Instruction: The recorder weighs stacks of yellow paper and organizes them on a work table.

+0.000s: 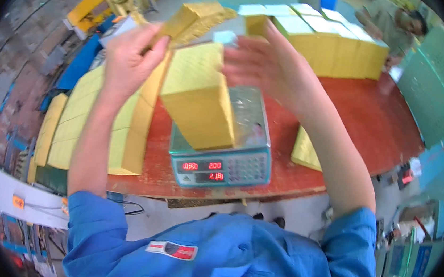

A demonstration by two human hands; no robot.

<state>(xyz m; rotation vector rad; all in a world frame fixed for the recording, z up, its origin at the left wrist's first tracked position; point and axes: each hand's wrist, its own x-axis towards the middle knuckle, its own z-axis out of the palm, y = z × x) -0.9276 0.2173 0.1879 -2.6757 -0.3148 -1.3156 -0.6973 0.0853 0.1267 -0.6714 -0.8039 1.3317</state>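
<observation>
A tall block of stacked yellow paper (pixel 198 112) stands on the platform of a teal digital scale (pixel 218 176) with red lit digits. My left hand (pixel 132 58) is up to the left of the block, its thumb and fingers closed on the near end of a yellow paper bundle (pixel 193 21). How much of that bundle lies in the grip is hard to see. My right hand (pixel 266 62) is beside the block's upper right edge, fingers stretched out and blurred, with nothing in it.
Rows of yellow paper blocks (pixel 87 120) fill the left of the red table (pixel 352 113). More blocks (pixel 342 54) stand at the far right, beside another person (pixel 390 26). A low yellow stack (pixel 306 151) lies under my right forearm. A green panel (pixel 433 84) borders the right side.
</observation>
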